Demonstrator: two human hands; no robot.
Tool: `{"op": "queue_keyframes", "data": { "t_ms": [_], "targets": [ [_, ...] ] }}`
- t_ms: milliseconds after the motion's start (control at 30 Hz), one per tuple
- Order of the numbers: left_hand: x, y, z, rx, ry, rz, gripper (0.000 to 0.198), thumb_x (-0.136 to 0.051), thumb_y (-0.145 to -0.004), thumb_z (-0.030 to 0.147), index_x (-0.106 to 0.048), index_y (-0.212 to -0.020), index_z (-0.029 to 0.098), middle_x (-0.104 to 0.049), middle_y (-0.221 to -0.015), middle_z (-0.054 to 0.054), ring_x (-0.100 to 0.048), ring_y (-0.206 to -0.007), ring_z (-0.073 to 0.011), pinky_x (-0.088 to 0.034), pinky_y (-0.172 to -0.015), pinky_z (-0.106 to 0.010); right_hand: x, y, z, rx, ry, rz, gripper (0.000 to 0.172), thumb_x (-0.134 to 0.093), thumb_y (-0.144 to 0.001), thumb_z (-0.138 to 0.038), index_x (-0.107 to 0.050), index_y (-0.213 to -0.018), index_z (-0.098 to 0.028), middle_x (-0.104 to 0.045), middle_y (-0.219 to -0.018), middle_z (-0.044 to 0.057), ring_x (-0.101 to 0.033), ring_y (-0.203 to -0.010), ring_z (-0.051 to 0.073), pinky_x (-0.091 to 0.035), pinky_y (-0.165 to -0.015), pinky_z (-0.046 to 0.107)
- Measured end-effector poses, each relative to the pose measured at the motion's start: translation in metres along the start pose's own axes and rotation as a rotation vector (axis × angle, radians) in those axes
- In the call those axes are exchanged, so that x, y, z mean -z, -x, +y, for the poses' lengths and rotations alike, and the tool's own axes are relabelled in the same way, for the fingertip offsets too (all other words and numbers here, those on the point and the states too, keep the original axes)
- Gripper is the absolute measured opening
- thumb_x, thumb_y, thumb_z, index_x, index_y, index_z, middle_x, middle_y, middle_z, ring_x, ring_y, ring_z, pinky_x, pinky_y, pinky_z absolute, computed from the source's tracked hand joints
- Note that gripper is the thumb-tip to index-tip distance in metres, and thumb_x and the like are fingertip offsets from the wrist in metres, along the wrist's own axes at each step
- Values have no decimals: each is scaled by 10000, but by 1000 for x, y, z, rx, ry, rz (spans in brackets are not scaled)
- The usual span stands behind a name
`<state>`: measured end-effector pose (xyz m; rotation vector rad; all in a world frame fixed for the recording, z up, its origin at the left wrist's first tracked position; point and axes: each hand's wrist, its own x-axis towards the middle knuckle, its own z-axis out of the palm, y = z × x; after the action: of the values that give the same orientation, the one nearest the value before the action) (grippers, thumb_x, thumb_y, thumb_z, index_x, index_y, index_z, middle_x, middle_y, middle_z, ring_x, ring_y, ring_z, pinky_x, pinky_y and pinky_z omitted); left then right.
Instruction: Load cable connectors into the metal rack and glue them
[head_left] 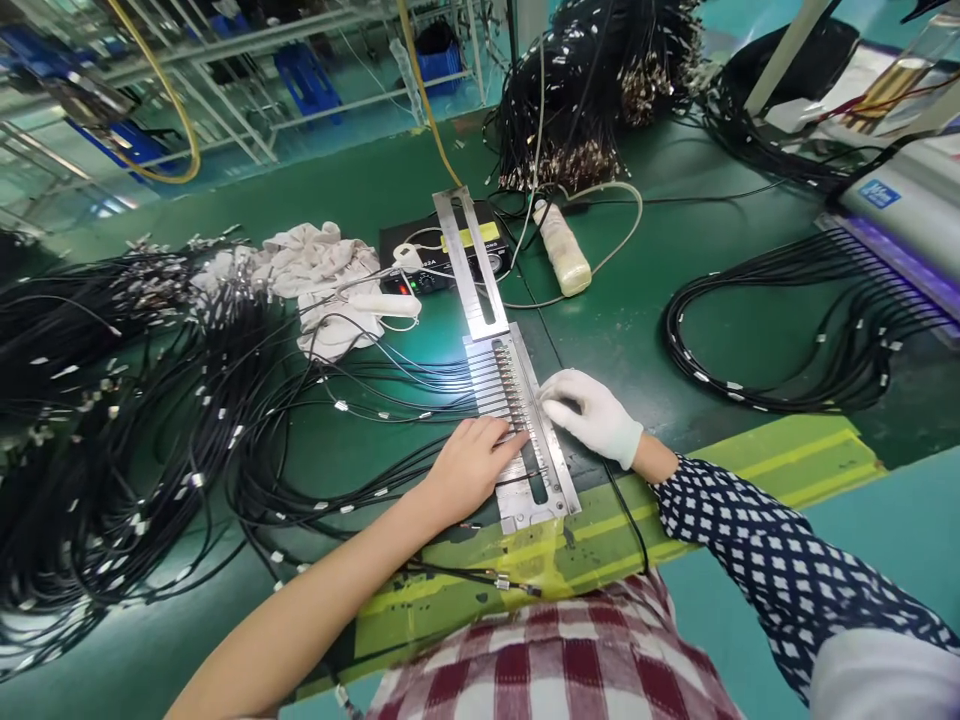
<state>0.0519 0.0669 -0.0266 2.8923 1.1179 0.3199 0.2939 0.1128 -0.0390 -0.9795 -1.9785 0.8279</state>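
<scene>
A metal fixture [555, 455] lies on the green table, with a row of black cables [442, 372] laid side by side across its slots, their metal ends near its middle. My bare left hand [472, 465] rests on the fixture's lower part, its fingers on the cable ends; whether they pinch one is hidden. At the fixture's right edge is my right hand [589, 412] in a white glove, thumb and forefinger pressed together. Anything between those fingertips is too small to name. A slotted metal plate [459, 262] extends from the fixture's far end.
Large bundles of black cables [150, 440] cover the left side. Beyond the fixture are a black control box [405, 280], white cloths [322, 260] and a wrapped bottle [562, 250]. More cables [675, 330] loop from a grey machine [915, 210] at the right.
</scene>
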Motion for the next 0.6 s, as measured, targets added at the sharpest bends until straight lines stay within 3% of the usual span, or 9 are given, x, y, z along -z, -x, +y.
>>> {"op": "queue_keyframes", "data": {
  "t_ms": [167,300,467,600],
  "targets": [
    [12,35,7,78,283,16,260,-433,-978,146,-565,-1201,168,-645,-1071,-102,-567,-981,-202,-470,-842,-342,2,-1,-3,-8,19,-38,320,-448,-1005,-410,-655,-860,-213,-683,-968,78,-613,-949,235,-493,-889,416],
    [12,58,10,166,382,15,167,-525,-958,177,-561,-1120,181,-650,-988,-67,-577,-925,-184,-493,-826,-319,3,-1,-4,-15,14,-63,394,-381,-1025,-446,-655,-865,-212,-679,-960,79,-609,-944,235,-479,-891,414],
    [9,58,1,186,463,159,217,-496,-957,110,-599,-1130,192,-632,-975,-61,-601,-912,-149,-516,-817,-262,4,-2,-5,-37,13,-69,412,-367,-1029,-460,-656,-868,-215,-676,-955,78,-610,-937,233,-476,-893,410],
    [13,56,-7,171,447,136,330,-441,-968,88,-594,-1235,208,-622,-987,-63,-609,-901,-136,-520,-805,-242,4,-2,-5,-23,26,-79,401,-370,-1031,-437,-658,-866,-212,-674,-948,73,-612,-923,228,-481,-878,401]
  ]
}}
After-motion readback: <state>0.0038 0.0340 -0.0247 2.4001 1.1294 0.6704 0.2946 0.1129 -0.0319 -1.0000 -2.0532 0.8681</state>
